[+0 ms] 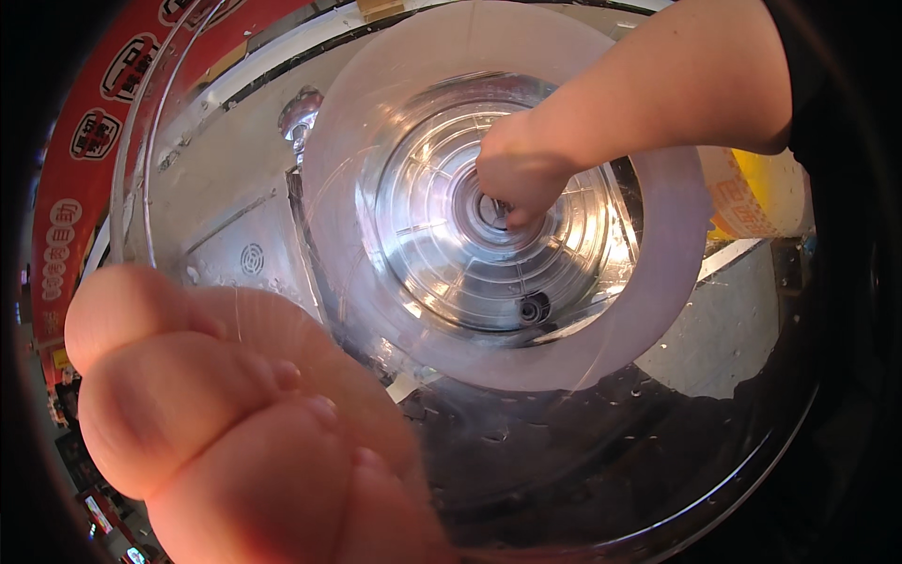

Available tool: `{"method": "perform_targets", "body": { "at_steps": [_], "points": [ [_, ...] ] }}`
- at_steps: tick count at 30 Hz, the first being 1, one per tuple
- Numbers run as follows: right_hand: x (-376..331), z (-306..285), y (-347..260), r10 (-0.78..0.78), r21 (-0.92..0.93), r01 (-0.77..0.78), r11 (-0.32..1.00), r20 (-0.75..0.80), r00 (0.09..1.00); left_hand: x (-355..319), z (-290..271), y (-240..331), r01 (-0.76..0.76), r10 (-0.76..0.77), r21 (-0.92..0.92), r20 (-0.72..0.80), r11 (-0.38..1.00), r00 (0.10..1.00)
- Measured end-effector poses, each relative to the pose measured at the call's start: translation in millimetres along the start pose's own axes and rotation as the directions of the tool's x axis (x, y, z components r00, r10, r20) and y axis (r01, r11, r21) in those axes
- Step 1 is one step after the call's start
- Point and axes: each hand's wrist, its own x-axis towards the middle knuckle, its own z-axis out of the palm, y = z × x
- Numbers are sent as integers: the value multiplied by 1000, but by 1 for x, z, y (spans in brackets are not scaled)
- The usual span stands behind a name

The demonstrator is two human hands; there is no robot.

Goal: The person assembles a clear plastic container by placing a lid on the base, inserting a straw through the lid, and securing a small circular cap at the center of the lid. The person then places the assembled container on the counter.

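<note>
A large clear plastic tub (667, 310) fills most of the view, tilted so I look down into it. My left hand (244, 414) is closed over its rim at the near left, fingers curled around the edge. My right hand (526, 174) reaches in from the upper right, down to the middle of the ringed bottom. Its fingers are curled together at the centre, and what they hold, if anything, is hidden. A black round fitting (533, 308) sits low in the tub, nearer to me than the right hand. Water drops cling to the plastic.
Through the clear wall shows a wet metal counter (225, 221) with a round drain grille (252, 258). A shiny chrome fixture (300, 113) stands beyond it. A red printed banner (70, 188) runs along the left, and a yellow and white container (761, 193) is at the right.
</note>
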Motion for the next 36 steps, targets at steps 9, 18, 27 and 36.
{"method": "perform_targets", "body": {
  "at_steps": [9, 18, 27, 36],
  "points": [
    [3, 11, 9, -52, 12, 54, 998, -91, 995, 1, -2, 0, -27, 27, 10, -3, 1000, 1000],
    [8, 17, 18, -238, -128, 219, 967, -163, 957, 1, 3, -7, -52, 52, 18, -17, 998, 999],
    [1, 15, 6, -122, 10, 125, 992, -152, 981, 4, 1, -7, -69, 69, 13, -25, 998, 997],
    [0, 15, 2, -75, -1, 76, 997, -136, 988, 9, -7, -10, -93, 92, 12, 28, 996, 995]
  ]
}}
